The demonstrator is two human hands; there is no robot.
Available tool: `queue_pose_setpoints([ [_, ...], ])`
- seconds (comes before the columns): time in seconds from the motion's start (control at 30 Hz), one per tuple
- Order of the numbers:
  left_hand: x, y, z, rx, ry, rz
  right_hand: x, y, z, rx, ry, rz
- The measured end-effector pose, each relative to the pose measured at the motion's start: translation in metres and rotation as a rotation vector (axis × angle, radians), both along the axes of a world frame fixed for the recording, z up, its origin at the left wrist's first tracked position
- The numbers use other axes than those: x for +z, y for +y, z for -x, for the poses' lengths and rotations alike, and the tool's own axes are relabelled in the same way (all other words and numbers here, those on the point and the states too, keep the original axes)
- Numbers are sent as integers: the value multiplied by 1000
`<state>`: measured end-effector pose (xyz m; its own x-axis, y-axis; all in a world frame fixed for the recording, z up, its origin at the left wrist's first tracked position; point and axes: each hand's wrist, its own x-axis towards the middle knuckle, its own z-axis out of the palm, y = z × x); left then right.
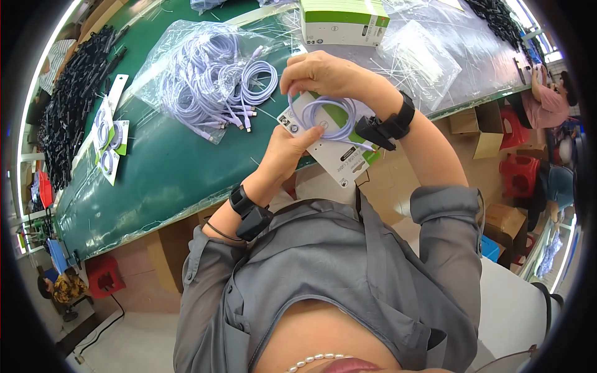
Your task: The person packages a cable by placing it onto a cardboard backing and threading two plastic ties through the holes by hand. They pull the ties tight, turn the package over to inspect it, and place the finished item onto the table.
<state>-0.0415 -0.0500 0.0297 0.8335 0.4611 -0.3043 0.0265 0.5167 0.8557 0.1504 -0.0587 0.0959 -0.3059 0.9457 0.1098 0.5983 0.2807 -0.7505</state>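
My left hand [289,149] is closed on a white and green packaging card [339,165], its thumb pressing a coiled lilac USB cable [356,118] flat against the card's face. At the card's upper edge, my right hand [323,73] has its fingers curled together, and a length of the lilac cable runs up to them. Its fingertips are partly hidden. A thin white tie [268,115] sticks out by the card's left edge. Left of my hands, a clear plastic bag [177,46] spills many coiled lilac cables [208,81] onto the green table [186,168].
A stack of green and white cards [345,25] stands at the back, beside a bag of white ties [423,65]. Cards with cables attached [112,143] lie at left, near a heap of black pieces [74,105]. Red stools [519,174] and a seated person [547,102] are at right.
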Motion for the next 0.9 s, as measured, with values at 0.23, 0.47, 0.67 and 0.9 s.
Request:
queue_pose_setpoints([
  [0.23,-2,3,0,26,-20,96,-14,-3,-4,-284,-71,-236],
  [0.47,-11,13,-3,198,-97,77,0,-30,-4,-692,-75,-599],
  [0.67,-5,19,-5,234,-244,201,-7,-84,35,-387,-552,-659],
  [0.9,4,12,15,-63,-407,772,-29,-91,29,-403,-457,-535],
])
